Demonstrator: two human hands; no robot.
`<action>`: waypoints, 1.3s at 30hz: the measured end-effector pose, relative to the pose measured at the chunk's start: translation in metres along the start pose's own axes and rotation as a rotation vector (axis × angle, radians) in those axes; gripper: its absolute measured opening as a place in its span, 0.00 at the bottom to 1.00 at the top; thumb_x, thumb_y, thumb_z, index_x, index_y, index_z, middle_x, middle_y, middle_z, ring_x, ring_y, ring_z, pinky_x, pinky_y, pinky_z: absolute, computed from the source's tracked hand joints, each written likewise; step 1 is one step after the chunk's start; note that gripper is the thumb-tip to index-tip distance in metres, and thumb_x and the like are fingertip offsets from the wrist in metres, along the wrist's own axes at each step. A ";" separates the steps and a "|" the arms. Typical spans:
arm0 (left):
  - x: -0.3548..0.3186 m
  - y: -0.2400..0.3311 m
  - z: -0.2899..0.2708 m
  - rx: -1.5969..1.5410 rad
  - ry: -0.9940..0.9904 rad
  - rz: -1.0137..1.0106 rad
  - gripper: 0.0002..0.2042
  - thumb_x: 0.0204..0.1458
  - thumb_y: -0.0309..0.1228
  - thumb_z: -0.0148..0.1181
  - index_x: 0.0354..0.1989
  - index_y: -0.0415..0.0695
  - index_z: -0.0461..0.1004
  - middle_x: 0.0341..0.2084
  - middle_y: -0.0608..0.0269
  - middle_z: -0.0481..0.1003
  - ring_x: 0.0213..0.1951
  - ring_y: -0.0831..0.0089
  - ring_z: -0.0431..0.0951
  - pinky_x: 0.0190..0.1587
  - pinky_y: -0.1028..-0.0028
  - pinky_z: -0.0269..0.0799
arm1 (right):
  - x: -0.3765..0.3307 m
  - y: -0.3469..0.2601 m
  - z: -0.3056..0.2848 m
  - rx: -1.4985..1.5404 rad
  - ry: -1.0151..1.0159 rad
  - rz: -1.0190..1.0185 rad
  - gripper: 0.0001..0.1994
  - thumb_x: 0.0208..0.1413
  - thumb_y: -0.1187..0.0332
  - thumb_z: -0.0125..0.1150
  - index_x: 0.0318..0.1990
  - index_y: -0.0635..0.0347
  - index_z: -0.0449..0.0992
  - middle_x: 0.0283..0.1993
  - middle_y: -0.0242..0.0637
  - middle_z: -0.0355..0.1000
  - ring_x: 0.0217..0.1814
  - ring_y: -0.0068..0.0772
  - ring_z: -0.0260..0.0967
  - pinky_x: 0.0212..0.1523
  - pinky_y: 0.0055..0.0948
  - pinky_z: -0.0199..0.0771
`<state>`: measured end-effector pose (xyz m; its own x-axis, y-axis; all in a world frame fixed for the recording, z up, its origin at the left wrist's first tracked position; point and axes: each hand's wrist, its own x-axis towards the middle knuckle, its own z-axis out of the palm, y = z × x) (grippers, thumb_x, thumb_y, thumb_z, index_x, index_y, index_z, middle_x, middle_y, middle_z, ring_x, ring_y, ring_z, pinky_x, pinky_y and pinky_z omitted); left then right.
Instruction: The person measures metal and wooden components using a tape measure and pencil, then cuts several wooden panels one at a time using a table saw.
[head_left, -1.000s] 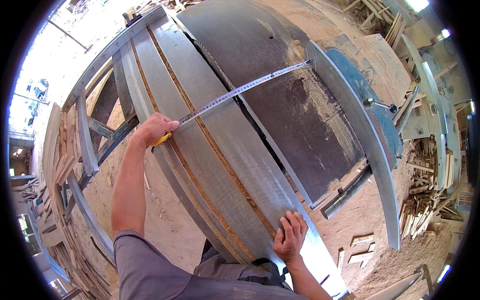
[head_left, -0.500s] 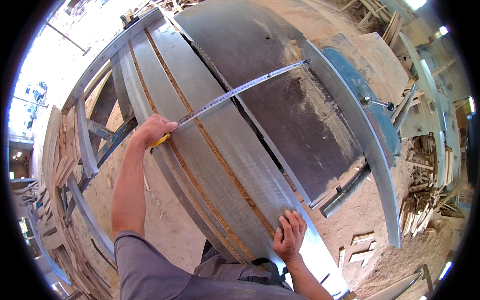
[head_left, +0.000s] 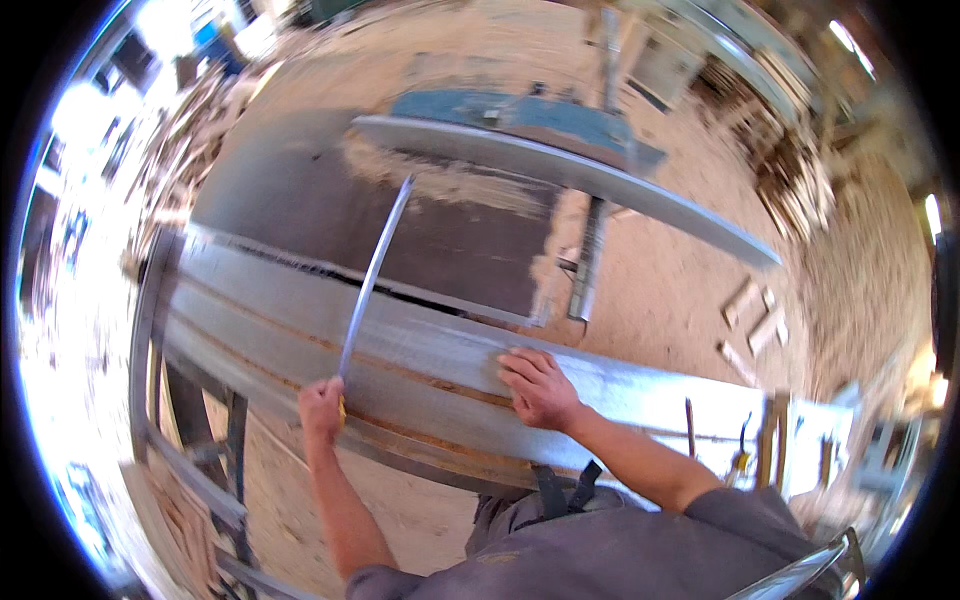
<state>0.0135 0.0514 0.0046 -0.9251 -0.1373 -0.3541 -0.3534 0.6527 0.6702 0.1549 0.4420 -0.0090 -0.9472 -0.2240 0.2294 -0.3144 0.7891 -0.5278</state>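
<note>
My left hand (head_left: 322, 410) is closed around a tape measure (head_left: 341, 411), with a bit of its yellow case showing, at the near edge of a grey metal sliding saw table (head_left: 300, 328). From it the pale tape blade (head_left: 372, 278) runs out across the sliding table and over the dark fixed saw table (head_left: 455, 255). The blade's end lies over the dark top, a little short of the long metal rip fence (head_left: 520, 160). My right hand (head_left: 540, 388) rests on the sliding table, fingers laid on the metal and holding nothing.
Beyond the fence is a blue machine part (head_left: 440, 105). A metal bar (head_left: 588, 260) juts out past the dark table. Short wood offcuts (head_left: 755, 320) lie on the dusty floor at right. Tools (head_left: 740, 460) and wood strips (head_left: 770, 440) sit at the sliding table's right end.
The view has swung round, so the tables now run left to right. The tape's end has come away from the fence. My left hand still grips the tape measure; my right stays on the table.
</note>
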 end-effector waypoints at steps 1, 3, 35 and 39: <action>-0.018 0.007 0.015 -0.001 0.022 0.057 0.19 0.57 0.37 0.61 0.18 0.37 0.70 0.14 0.71 0.63 0.22 0.81 0.62 0.24 0.70 0.59 | 0.003 0.005 0.003 0.012 0.007 -0.013 0.21 0.45 0.74 0.62 0.51 0.59 0.76 0.65 0.41 0.68 0.70 0.46 0.61 0.67 0.49 0.62; -0.057 -0.001 0.042 -0.047 0.016 0.048 0.18 0.58 0.35 0.60 0.19 0.35 0.71 0.15 0.70 0.64 0.22 0.80 0.62 0.25 0.70 0.59 | -0.004 0.005 0.019 0.046 0.011 -0.015 0.21 0.45 0.73 0.63 0.50 0.59 0.76 0.66 0.41 0.67 0.71 0.46 0.59 0.68 0.49 0.61; -0.312 0.104 0.268 0.356 -0.462 1.050 0.11 0.57 0.28 0.61 0.23 0.39 0.74 0.20 0.52 0.68 0.26 0.53 0.70 0.30 0.57 0.65 | -0.698 0.150 -0.337 -0.281 0.785 1.787 0.20 0.52 0.74 0.56 0.53 0.58 0.81 0.52 0.49 0.79 0.56 0.50 0.76 0.59 0.40 0.75; -0.314 0.093 0.280 0.442 -0.420 1.073 0.10 0.56 0.29 0.62 0.23 0.41 0.74 0.21 0.53 0.69 0.27 0.52 0.71 0.31 0.57 0.67 | -0.693 0.160 -0.330 -0.290 0.758 1.918 0.18 0.54 0.72 0.59 0.53 0.56 0.81 0.52 0.48 0.79 0.56 0.50 0.76 0.59 0.40 0.74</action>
<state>0.3100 0.3639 -0.0042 -0.5722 0.8201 0.0023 0.7103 0.4942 0.5013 0.7814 0.9121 0.0173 0.2397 0.9680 -0.0741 0.9003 -0.2502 -0.3563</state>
